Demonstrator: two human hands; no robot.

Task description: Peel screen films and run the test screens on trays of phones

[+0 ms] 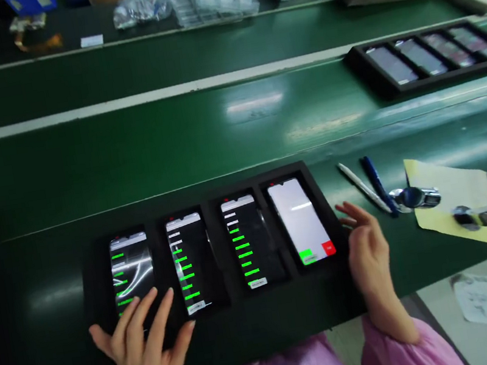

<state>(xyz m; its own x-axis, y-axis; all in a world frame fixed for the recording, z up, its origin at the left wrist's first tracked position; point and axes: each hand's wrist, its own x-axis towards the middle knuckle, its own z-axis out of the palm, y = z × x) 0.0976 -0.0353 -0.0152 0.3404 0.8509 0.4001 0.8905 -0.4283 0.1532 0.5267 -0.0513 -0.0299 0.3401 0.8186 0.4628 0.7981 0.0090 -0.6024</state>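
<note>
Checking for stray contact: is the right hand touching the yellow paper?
Apart: the head view shows green bench between the right hand and the yellow paper.

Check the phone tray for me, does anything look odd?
The rightmost phone in the black tray stands out: its screen is white with a green and a red button, while the other three phones show green bars on black.

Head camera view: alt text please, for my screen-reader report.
The left hand lies over the leftmost phone of four smartphones in a black tray on a green conveyor belt; the right hand sits at the tray's right end. Three screens show green bars.
</note>
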